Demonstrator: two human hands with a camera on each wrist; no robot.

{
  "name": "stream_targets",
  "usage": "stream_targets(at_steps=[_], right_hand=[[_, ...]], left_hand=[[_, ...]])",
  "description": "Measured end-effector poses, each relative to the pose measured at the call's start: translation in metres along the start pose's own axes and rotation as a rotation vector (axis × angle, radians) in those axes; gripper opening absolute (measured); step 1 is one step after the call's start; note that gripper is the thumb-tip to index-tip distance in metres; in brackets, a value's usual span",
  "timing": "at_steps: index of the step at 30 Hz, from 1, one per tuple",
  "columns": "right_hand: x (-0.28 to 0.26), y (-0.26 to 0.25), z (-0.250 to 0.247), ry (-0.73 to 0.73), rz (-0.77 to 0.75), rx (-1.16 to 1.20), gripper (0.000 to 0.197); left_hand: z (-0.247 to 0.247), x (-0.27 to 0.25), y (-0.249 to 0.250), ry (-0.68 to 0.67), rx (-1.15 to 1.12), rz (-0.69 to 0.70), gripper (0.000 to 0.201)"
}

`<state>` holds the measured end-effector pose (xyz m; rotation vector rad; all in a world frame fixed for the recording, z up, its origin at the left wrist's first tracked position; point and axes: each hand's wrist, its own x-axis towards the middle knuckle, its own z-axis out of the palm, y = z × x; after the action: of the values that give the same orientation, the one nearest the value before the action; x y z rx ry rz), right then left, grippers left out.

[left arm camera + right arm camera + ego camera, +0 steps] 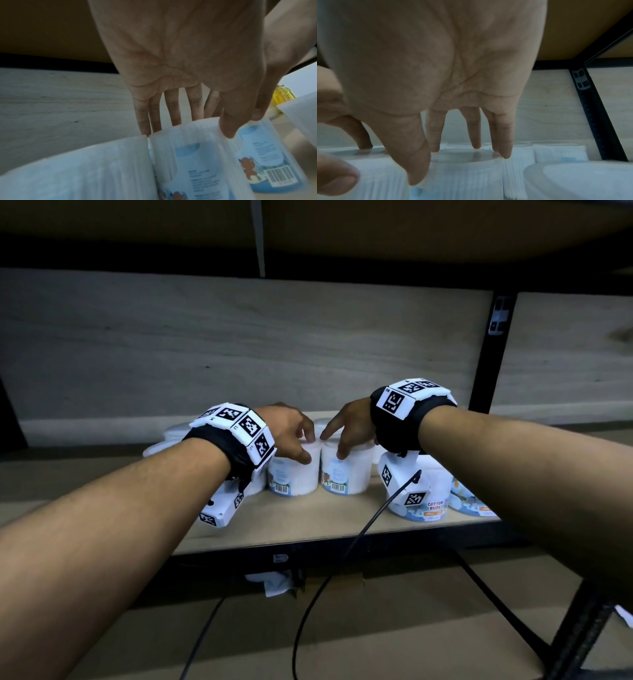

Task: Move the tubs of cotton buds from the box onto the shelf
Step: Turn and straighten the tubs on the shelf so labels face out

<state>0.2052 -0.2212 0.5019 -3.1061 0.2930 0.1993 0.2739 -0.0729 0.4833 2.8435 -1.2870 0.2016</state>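
Two clear tubs of white cotton buds stand side by side on the pale wooden shelf. My left hand grips the left tub from above, thumb on its front wall and fingers down behind it; the left wrist view shows this hand on that tub. My right hand holds the right tub, thumb against the front. In the right wrist view its fingertips rest on the lid of that tub. The box is out of view.
More tubs stand to the right and behind on the left. A black shelf post rises at the right, and the upper shelf board hangs low overhead. A black cable runs down from my right wrist. Something yellow sits further along.
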Motion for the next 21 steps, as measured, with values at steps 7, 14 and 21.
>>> stream_targets(at_steps=[7, 14, 21], right_hand=[[-0.013, -0.001, 0.002, -0.037, -0.006, 0.064, 0.063], [-0.037, 0.000, 0.000, -0.005, -0.036, 0.045, 0.059], [-0.063, -0.003, 0.004, 0.052, -0.052, 0.043, 0.056]], left_hand=[[-0.004, -0.013, 0.011, 0.011, 0.020, 0.001, 0.042], [-0.009, -0.030, 0.017, -0.029, 0.000, 0.008, 0.043], [-0.010, -0.049, 0.021, -0.029, 0.007, 0.006, 0.041]])
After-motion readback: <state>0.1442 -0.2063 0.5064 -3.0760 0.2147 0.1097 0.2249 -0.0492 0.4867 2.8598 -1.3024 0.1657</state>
